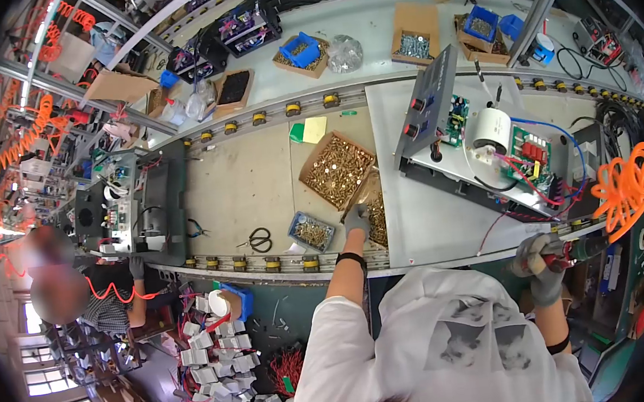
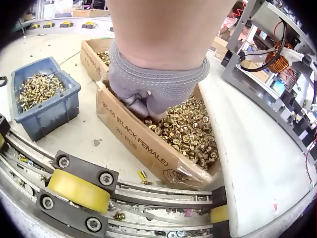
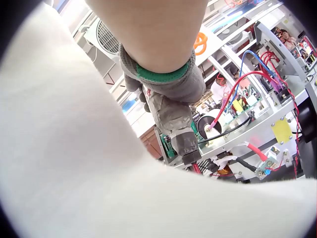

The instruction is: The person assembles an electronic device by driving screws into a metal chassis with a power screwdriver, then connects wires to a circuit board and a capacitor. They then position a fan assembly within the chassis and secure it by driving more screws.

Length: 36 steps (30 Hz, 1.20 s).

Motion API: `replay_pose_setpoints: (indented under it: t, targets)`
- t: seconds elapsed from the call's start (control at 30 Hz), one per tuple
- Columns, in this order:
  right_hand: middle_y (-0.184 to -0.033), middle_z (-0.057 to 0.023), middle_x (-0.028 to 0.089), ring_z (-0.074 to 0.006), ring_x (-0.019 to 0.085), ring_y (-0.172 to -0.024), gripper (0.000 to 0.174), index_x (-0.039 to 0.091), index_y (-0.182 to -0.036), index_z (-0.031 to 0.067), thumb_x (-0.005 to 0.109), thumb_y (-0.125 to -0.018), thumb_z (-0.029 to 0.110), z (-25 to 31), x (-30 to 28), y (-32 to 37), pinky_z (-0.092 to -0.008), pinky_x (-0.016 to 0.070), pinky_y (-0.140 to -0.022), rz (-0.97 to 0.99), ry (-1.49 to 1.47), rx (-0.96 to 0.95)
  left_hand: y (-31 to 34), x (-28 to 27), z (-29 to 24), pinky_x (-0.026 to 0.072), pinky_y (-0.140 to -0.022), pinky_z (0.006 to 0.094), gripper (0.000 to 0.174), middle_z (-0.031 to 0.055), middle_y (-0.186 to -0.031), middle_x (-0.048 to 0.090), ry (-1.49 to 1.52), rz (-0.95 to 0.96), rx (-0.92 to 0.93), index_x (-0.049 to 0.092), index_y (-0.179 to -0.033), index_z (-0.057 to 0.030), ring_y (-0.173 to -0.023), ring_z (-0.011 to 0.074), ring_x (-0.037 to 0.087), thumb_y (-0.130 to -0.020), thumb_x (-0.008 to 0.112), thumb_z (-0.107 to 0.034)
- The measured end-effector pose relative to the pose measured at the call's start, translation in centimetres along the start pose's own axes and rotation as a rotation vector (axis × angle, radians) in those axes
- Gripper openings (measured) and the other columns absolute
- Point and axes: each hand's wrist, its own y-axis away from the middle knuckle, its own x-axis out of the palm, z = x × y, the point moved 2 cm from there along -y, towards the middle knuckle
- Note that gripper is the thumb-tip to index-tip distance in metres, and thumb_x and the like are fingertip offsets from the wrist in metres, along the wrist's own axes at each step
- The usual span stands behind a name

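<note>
My gloved left hand reaches down into an open carton of brass-coloured screws. In the left wrist view its bent fingers dip into the heap, and their tips are partly hidden; I cannot tell whether they pinch a screw. My right hand, also gloved, grips a power screwdriver off the bench's front edge, at the right. The right wrist view shows the driver's worn, taped body below the glove. An open metal chassis with circuit boards, a white cylinder and wires stands tilted on the white board.
A larger screw carton, a blue screw bin and black-handled scissors lie left of the board. Roller rails edge the bench. An orange coiled hose hangs at right. Another person works at far left.
</note>
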Motion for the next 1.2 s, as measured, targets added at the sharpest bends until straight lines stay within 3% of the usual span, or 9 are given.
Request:
replay_pose_setpoints:
  t: [0.13, 0.23, 0.37, 0.47, 0.6, 0.7, 0.77, 0.9, 1.2]
  targets:
    - [-0.076, -0.0067, 0.051, -0.0175, 0.051, -0.067, 0.021, 0.048, -0.083, 0.0060, 0.067, -0.076, 0.013, 1.1, -0.9, -0.2, -0.0286, 0.0447, -0.059, 0.031, -0.058, 0.061, 4.5, -1.9, -4.7, 0.0382, -0.049, 0.0256, 0.021, 0.0023, -0.072, 0.058, 0.288, -0.108, 0.030, 0.061, -0.109, -0.0073, -0.053, 0.0104, 0.048, -0.089, 0.054, -0.012]
    - [-0.079, -0.0086, 0.049, -0.0178, 0.051, -0.071, 0.022, 0.046, -0.085, 0.0056, 0.066, -0.077, 0.013, 0.9, -1.9, -0.3, -0.0284, 0.0453, -0.054, 0.000, -0.039, -0.003, 4.2, -1.9, -3.5, 0.0408, -0.051, 0.0258, 0.024, 0.0028, -0.078, 0.057, 0.541, 0.015, -0.225, 0.061, -0.113, -0.0097, -0.059, 0.0100, 0.047, -0.090, 0.055, -0.013]
    - [-0.078, -0.0079, 0.047, -0.0182, 0.049, -0.074, 0.023, 0.044, -0.082, 0.0062, 0.066, -0.079, 0.015, 1.6, -2.8, -0.5, -0.0287, 0.0448, -0.051, 0.028, -0.153, 0.064, 2.3, -1.4, -1.1, 0.0363, -0.047, 0.0254, 0.019, 0.0040, -0.083, 0.052, 1.442, 0.219, -0.289, 0.054, -0.109, -0.0070, -0.062, 0.0127, 0.045, -0.095, 0.042, -0.012]
    - [-0.079, -0.0075, 0.047, -0.0201, 0.048, -0.076, 0.027, 0.045, -0.084, 0.0087, 0.068, -0.079, 0.020, 2.6, -3.1, -0.9, -0.0347, 0.0488, -0.066, 0.065, -0.196, -0.036, 4.8, -2.6, -2.5, 0.0352, -0.048, 0.0248, 0.016, 0.0011, -0.078, 0.046, 1.633, 0.520, -0.145, 0.053, -0.095, -0.0093, -0.063, 0.0133, 0.043, -0.095, 0.045, -0.023]
    - [-0.091, -0.0041, 0.047, -0.0232, 0.050, -0.090, 0.038, 0.040, -0.092, 0.0144, 0.070, -0.078, 0.033, 3.3, -2.5, -1.3, -0.0518, 0.0336, -0.099, -0.054, -0.268, -0.167, 8.6, -3.7, -4.7, 0.0318, -0.049, 0.0254, 0.018, 0.0012, -0.077, 0.045, 1.605, 0.645, -0.018, 0.050, -0.092, -0.0095, -0.063, 0.0138, 0.039, -0.096, 0.041, -0.024]
    - [-0.090, -0.0018, 0.049, -0.0227, 0.051, -0.089, 0.043, 0.040, -0.097, 0.0164, 0.072, -0.076, 0.037, 4.0, -3.3, -0.9, -0.0480, 0.0403, -0.087, -0.089, -0.363, -0.108, 13.3, -2.8, -9.3, 0.0331, -0.050, 0.0229, 0.019, -0.0007, -0.077, 0.044, 1.495, 0.718, -0.009, 0.050, -0.091, -0.0106, -0.063, 0.0114, 0.040, -0.095, 0.046, -0.029]
    - [-0.077, -0.0005, 0.045, -0.0172, 0.044, -0.071, 0.039, 0.040, -0.095, 0.0163, 0.069, -0.079, 0.036, 4.7, -3.2, -1.5, -0.0346, 0.0364, -0.066, -0.024, -0.454, -0.171, 16.5, -0.9, -12.4, 0.0361, -0.052, 0.0200, 0.020, -0.0017, -0.077, 0.044, 1.211, 0.798, 0.080, 0.049, -0.089, -0.0100, -0.065, 0.0087, 0.041, -0.092, 0.053, -0.029]
    - [-0.071, -0.0001, 0.040, -0.0144, 0.038, -0.063, 0.029, 0.039, -0.090, 0.0157, 0.061, -0.085, 0.033, 7.3, -2.7, -2.4, -0.0315, 0.0326, -0.061, 0.072, -0.505, -0.345, 24.7, 2.9, -18.0, 0.0419, -0.060, 0.0187, 0.021, 0.0013, -0.090, 0.052, 0.751, 0.997, 0.202, 0.053, -0.102, -0.0064, -0.076, 0.0078, 0.049, -0.088, 0.059, -0.022]
    - [-0.068, 0.0008, 0.041, -0.0133, 0.038, -0.056, 0.020, 0.039, -0.092, 0.0167, 0.054, -0.088, 0.028, 7.9, -2.8, -2.2, -0.0300, 0.0310, -0.057, 0.092, -0.578, -0.478, 31.0, 6.7, -21.1, 0.0372, -0.056, 0.0209, 0.024, 0.0040, -0.084, 0.054, 0.541, 1.158, 0.249, 0.053, -0.108, -0.0055, -0.067, 0.0091, 0.046, -0.092, 0.054, -0.023]
